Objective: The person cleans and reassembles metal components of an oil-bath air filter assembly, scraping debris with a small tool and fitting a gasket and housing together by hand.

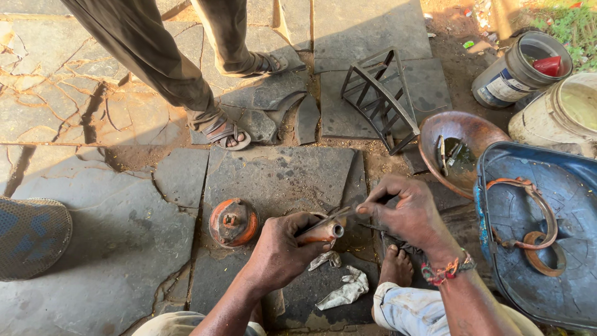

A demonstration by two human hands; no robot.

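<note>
left hand (283, 249): you wrapped it tight round a short rusty metal tube (324, 231), its open end turned toward your right hand, seemingly so the bore faced the tool;
right hand (404, 214): you pinched a thin metal tool (329, 219) between fingers and thumb, its tip lying across the tube's mouth;
tube: it sat in your left fist, above the stone slabs (273, 177), just in front of your bare foot (396, 266);
nearby: an orange round metal part (233, 222) lay on the slab left of your fist; a crumpled rag (343, 290) lay under your hands;
right side: a rusty bowl (460, 146) held small tools; a blue tub (535, 236) held ring-shaped pieces;
beyond: another person's sandalled feet (227, 132) stood well apart
</note>
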